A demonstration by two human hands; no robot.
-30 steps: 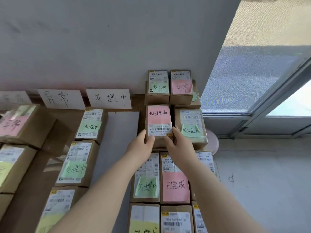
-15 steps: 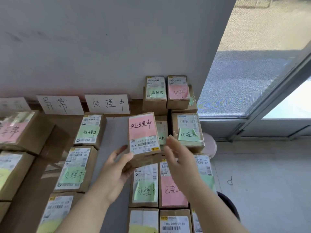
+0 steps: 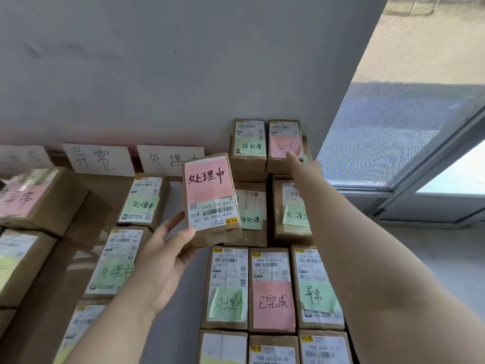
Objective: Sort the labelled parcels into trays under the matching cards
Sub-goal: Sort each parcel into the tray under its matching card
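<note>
Parcel (image 3: pixel 210 200), one brown cardboard oblong with a smooth pink note (image 3: pixel 208 179) and a white barcode label (image 3: pixel 215 214), is gripped at its near corner by the left hand (image 3: pixel 162 261). It is raised with its long axis pointing to the table's (image 3: pixel 181 298) back edge, under two white cards (image 3: pixel 101 158). Right hand (image 3: pixel 305 166) reaches straight fingers to another box (image 3: pixel 284 145) at the far right corner.

There is just one camera. It sits on the person's head and looks forward and down. It is close: both arms stretch up from the bottom edge, with the left hand (image 3: pixel 162 261) near the middle and the right hand (image 3: pixel 305 165) farther off. The held parcel (image 3: pixel 210 198) sits mid-picture. The other parcels (image 3: pixel 273 290) lie low, right under the camera. The grey wall (image 3: pixel 157 74) fills the top. The window (image 3: pixel 406 114) is on the right. The view is wide.
</note>
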